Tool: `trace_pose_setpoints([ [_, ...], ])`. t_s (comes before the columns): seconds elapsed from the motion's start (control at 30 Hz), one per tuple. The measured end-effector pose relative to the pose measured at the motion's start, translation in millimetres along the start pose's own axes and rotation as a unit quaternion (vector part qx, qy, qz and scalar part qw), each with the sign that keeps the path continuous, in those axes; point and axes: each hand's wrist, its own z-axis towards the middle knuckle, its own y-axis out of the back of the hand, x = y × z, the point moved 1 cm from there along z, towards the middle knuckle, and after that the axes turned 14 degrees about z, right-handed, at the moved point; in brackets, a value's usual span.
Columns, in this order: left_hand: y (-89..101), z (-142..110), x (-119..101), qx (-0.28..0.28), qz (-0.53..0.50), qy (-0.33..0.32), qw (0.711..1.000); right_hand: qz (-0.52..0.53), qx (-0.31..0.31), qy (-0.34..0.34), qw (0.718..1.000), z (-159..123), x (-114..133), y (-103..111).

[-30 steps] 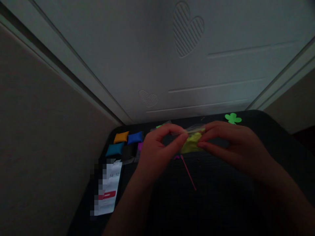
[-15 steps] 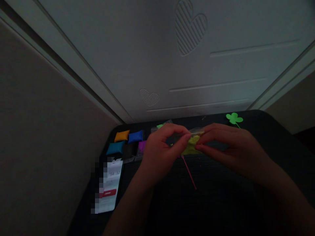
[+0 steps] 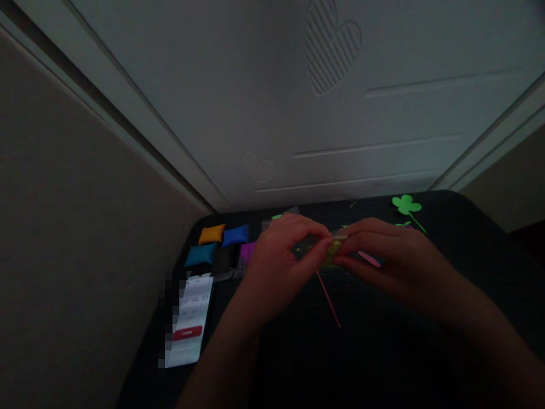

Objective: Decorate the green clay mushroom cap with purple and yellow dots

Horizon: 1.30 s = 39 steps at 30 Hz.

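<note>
Just below and right of the frame's centre, the left hand (image 3: 281,258) and right hand (image 3: 392,253) pinch a clear plastic packet of yellow material (image 3: 330,261) — clamped from opposite sides, probably for steadiness.

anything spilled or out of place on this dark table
Possibly: small yellow specks show through the curl of the left hand, apart from the yellow packet it pinches. They look like stray crumbs, though it is too dark to be sure. Nothing looks plainly damaged.
</note>
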Motion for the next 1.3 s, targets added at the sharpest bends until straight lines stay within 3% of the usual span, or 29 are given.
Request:
trace_pose_setpoints([
  [0.57, -1.4, 1.3, 0.4, 0.031, 0.015, -0.023, 0.999, -0.017, 0.02, 0.009, 1.0, 2.2, 1.1, -4.3],
  [0.73, 12.3, -1.7, 11.9, -0.004, 0.025, 0.028, 0.999, 0.003, -0.018, -0.011, 1.0, 0.6, 1.8, 3.7],
  [0.8, 20.4, -3.9, 24.4, 0.032, 0.044, 0.058, 0.997, 0.002, -0.05, -0.032, 0.998, -1.6, 1.0, 8.7],
  [0.9, 25.5, -5.4, 50.0, 0.153, 0.092, 0.073, 0.981, -0.009, -0.085, -0.05, 0.995, -4.6, -1.4, 14.6],
  [1.0, 17.8, -3.9, 75.3, 0.267, 0.103, 0.086, 0.954, -0.01, -0.106, -0.048, 0.993, -5.4, -3.9, 17.3],
  [1.17, -9.9, 0.1, 98.3, 0.354, 0.107, 0.086, 0.925, 0.015, -0.116, -0.045, 0.992, -6.2, -6.1, 17.8],
  [1.3, -25.2, 0.6, 105.2, 0.363, 0.139, 0.098, 0.916, 0.02, -0.151, -0.056, 0.987, -8.1, -6.8, 17.9],
])
